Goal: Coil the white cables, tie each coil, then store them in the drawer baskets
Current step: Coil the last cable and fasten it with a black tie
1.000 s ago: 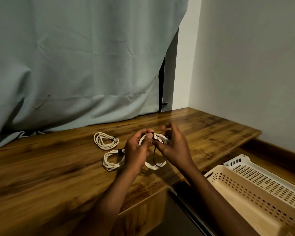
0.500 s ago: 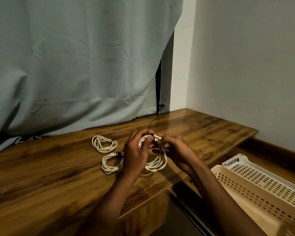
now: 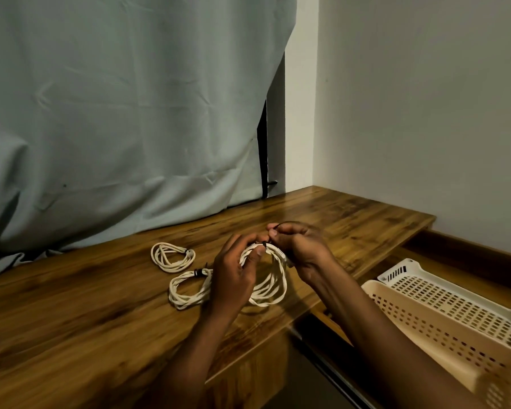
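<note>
Two coils done: small tied coil [image 3: 173, 257] and second tied coil [image 3: 189, 289] lie on the table [image 3: 71, 320], each with a dark tie. Third coil [image 3: 270, 286] is held just above the table: left hand [image 3: 233, 276] grips its top, right hand [image 3: 300, 249] fingers pinch the dark tie [image 3: 273, 231] there. Tying looks unfinished. Nothing visible in the drawer baskets [image 3: 443, 317]; storing is all left.

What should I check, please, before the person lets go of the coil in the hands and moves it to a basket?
1. Left hand grips held coil: ok.
2. Right hand pinches black tie: ok.
3. Tie fully closed: cannot tell.
4. Far coil and near coil banded on desk: ok.
5. Beige basket and white basket open, in view: ok.
</note>
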